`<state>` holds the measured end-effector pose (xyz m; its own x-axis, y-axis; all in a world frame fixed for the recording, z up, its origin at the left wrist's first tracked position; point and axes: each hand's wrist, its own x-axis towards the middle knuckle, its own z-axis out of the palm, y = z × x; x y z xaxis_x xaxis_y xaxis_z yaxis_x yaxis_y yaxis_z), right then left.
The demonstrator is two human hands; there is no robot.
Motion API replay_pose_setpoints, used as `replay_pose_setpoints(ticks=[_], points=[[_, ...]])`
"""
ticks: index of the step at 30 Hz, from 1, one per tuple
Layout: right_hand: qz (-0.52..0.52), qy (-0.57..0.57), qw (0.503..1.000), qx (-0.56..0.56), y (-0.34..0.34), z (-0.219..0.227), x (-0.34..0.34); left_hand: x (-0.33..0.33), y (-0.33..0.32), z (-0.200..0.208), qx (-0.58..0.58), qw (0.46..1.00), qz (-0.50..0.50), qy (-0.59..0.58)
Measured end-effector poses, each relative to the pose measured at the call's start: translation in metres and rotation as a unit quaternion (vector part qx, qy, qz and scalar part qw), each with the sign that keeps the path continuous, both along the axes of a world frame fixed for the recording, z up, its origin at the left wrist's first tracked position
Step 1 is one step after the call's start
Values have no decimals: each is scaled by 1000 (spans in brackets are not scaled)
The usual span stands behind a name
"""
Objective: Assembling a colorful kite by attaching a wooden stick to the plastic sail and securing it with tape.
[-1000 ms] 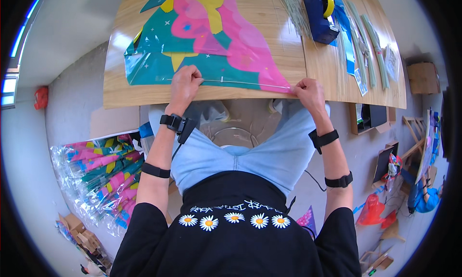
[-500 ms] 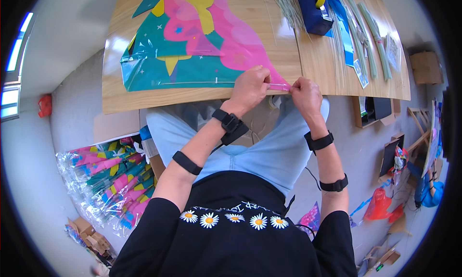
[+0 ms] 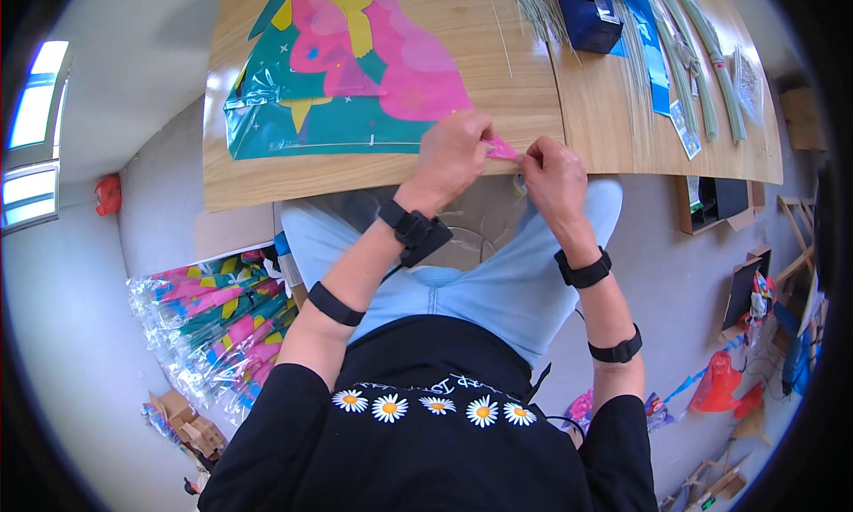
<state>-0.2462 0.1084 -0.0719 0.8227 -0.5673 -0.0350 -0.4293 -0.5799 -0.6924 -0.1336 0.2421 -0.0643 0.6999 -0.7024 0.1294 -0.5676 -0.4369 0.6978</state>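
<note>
A printed kite sail (image 3: 409, 94) in teal, pink and yellow lies at the near edge of the wooden table, its narrow pink corner pointing right. Along its near edge runs a thin pale rod (image 3: 351, 146). My left hand (image 3: 451, 156) is closed on that edge close to the corner, fingers pinched. At the very tip, my right hand (image 3: 555, 176) pinches the corner between thumb and fingers. A short stretch of pink material shows between the hands. What lies inside the fingertips is hidden.
On the table (image 3: 506, 94) stand a dark blue tape dispenser (image 3: 588, 19), bundles of thin pale rods (image 3: 724, 76) and a blue strip (image 3: 653, 59). Several folded colourful kites in clear plastic (image 3: 218, 325) lie at the lower left. An open box (image 3: 715, 203) sits beyond my right knee.
Both hands have shifted slightly left along the table edge, still holding the kite corner. The pink stretch between them looks shorter. The surroundings have slid a little right in view.
</note>
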Motion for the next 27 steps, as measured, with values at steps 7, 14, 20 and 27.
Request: replay_pose_setpoints(ticks=[7, 14, 20, 27], points=[[-18, 63, 992, -103, 3, -10, 12, -12, -16, -13, 23, 999, 34, 15], [-18, 64, 993, -94, 2, -12, 13, -2, -14, -18, 15, 997, 41, 69], [-25, 57, 993, -103, 3, -13, 13, -8, -18, -12, 44, 993, 43, 100], [-22, 66, 993, -95, 3, -13, 13, -16, -23, -14, 56, 996, 61, -26]])
